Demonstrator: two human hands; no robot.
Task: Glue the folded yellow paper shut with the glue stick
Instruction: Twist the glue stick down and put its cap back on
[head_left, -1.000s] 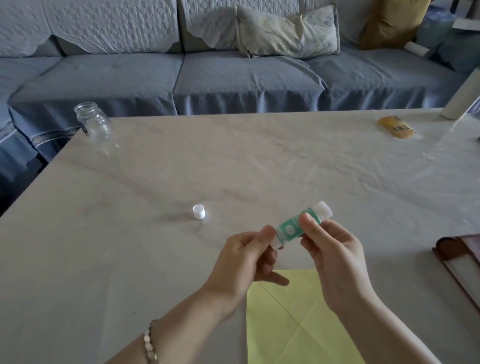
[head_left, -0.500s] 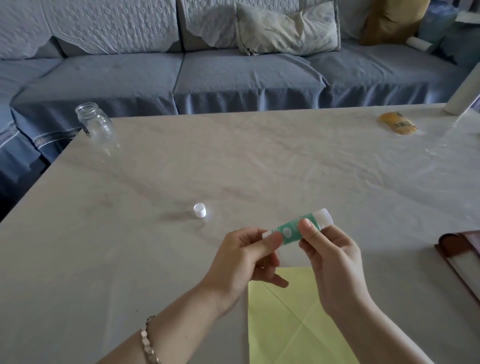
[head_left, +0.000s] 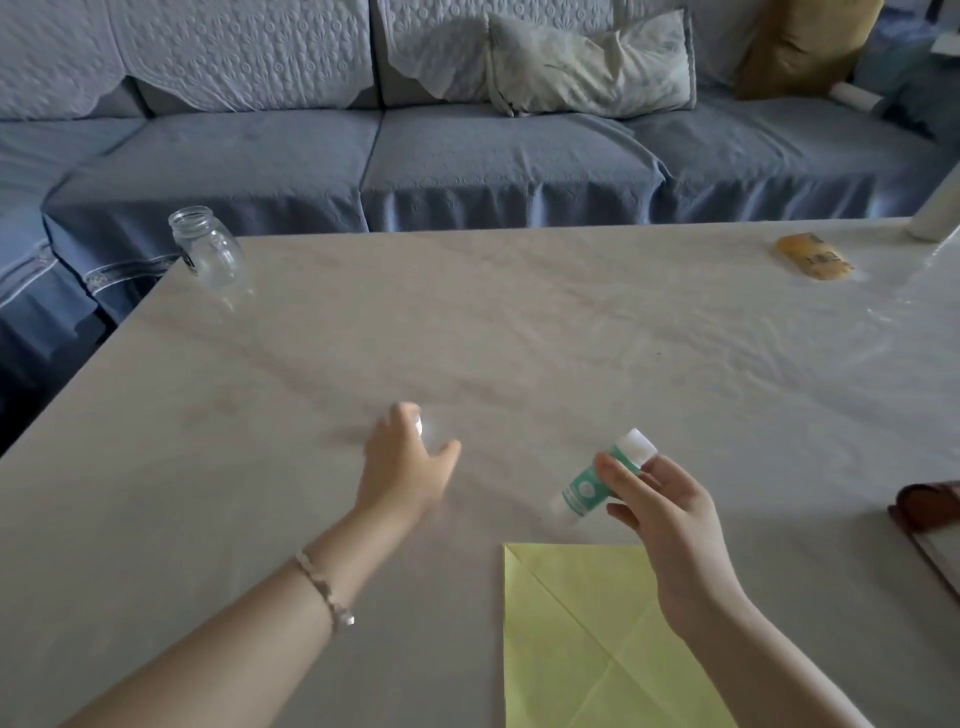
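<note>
- Pale marbled table (head_left: 571, 338), blue sofa behind; folded yellow paper (head_left: 587, 639) lies flat at near edge.
- Your right hand (head_left: 670, 525) has fingers clamped on green-and-white glue stick (head_left: 597, 475), above the paper.
- Your left hand (head_left: 405, 462) has fingers spread at small white cap (head_left: 418, 423), grip unclear.
- Judged step: capping; next, seat cap squarely on stick.

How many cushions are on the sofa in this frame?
2. A pale cushion leans against the sofa back at centre; a mustard cushion sits to its right, cut by the top edge. Others may lie out of frame.
</note>
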